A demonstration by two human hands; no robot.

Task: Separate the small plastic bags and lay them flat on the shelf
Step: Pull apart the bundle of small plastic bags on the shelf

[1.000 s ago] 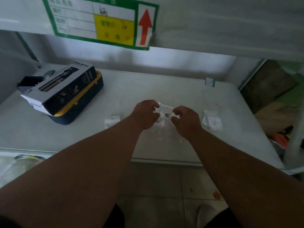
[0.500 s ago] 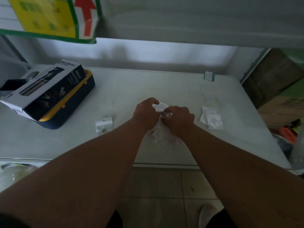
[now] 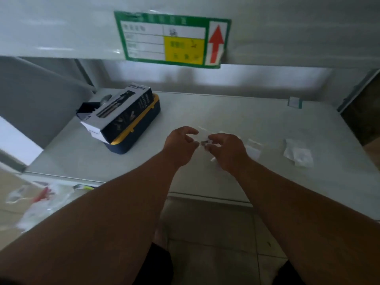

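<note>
**Operator:** I have both hands out over the shelf (image 3: 226, 112). My right hand (image 3: 227, 151) has its fingers curled in, thumb and forefinger pinching a small plastic bag (image 3: 205, 143) with something dark inside it. My left hand (image 3: 181, 145) sits just beside it, fingers loosely curled and spread a little; I cannot tell whether they touch the bag or hold anything.

**Observer:** Where are the rest?

**Operator:** 1 loose bag (image 3: 254, 149) lies on the shelf just right of my right hand, partly hidden behind it. A flat pair of bags (image 3: 298, 154) lies farther right, well apart from the hands. Motion blur softens the edges, so I would not swear to the count.

**Observer:** How will the bag handle?

**Operator:** My guess: almost weightless, thin, floppy film, slick, and prone to cling to its neighbours. I would pinch opposite edges or corners with the fingertips and peel sideways, not squeeze the middle where the contents sit.

**Observer:** Which way does it point?

**Operator:** The pinched bag is crumpled, so its long axis is unreadable. The loose bag seems to run from far-left to near-right across the shelf.

**Observer:** Anything else nearby?

**Operator:** A dark box (image 3: 123, 118) sits on a yellow-rimmed case (image 3: 141, 132) at far left.
</note>
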